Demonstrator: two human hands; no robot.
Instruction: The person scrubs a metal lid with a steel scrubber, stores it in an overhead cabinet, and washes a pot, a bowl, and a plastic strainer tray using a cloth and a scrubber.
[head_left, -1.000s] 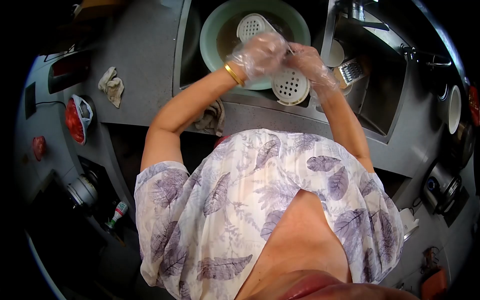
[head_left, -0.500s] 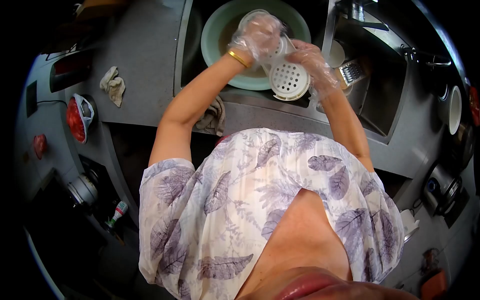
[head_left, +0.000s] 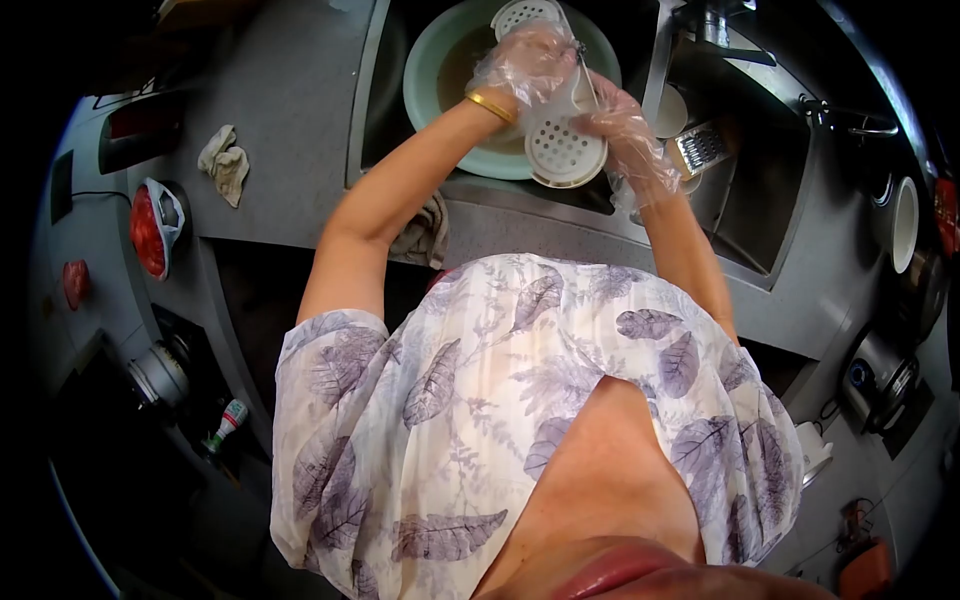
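Both hands wear clear plastic gloves and hold a white plastic piece with round, perforated ends (head_left: 566,152) over a pale green basin (head_left: 421,92). I cannot make out its exact kind. Its other perforated end (head_left: 524,13) shows beyond my left hand (head_left: 530,68), whose fingers are closed around the middle part. At the right side, my right hand (head_left: 617,120) grips the edge with thumb and fingers, just above the near round end. Cloudy water fills the basin beneath. My fingers cover much of the middle.
The basin sits in the left sink bowl. A metal grater (head_left: 702,147) and a white bowl (head_left: 671,110) lie in the right bowl (head_left: 748,215), below the tap (head_left: 712,25). Cloths rest on the counter (head_left: 280,120) and over its front edge. An electric kettle (head_left: 880,375) stands at right.
The white perforated piece has shifted slightly away from me and to the left, so its far end shows more. My left hand has moved a little right; both hands keep hold.
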